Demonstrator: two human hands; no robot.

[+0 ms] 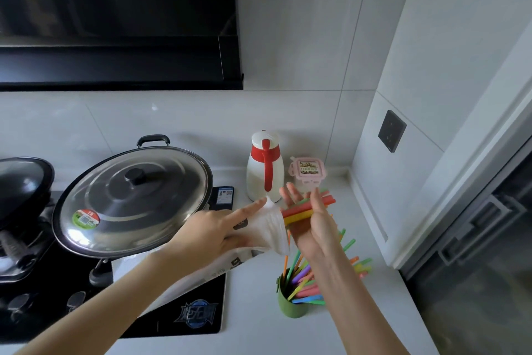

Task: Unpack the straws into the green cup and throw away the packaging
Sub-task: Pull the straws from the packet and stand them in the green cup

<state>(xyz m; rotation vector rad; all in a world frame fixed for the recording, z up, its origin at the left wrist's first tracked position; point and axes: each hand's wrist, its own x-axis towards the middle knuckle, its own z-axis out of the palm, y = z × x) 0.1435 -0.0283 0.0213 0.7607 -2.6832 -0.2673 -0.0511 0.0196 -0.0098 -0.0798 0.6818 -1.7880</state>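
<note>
Straw bundle (pixel 296 212), red, yellow and green, lies across the palm of the right hand (pixel 313 225), held in the air above and behind the green cup (pixel 290 304). The thumb is curled over the bundle and the other fingers are spread and nearly straight; how many straws it holds cannot be counted, since the thumb covers their middle. To the left of the cup and higher, the left hand (pixel 210 232) grips clear packaging (pixel 270 229), index finger stretched out along it and the remaining fingers curled beneath, mostly hidden. The wrapper's mouth meets the near ends of the bundle. Loose straws (pixel 302 277) of many colours stand fanned in the cup, their right side cut off by the right forearm. The cup stands on the white worktop (pixel 259 334). Left of it, a printed plastic sheet (pixel 201 271) lies half under the left arm; whether it joins the held wrapper is unclear. Behind the cup stand a white jug (pixel 262 173) and a pink box (pixel 308 172), label unreadable.
</note>
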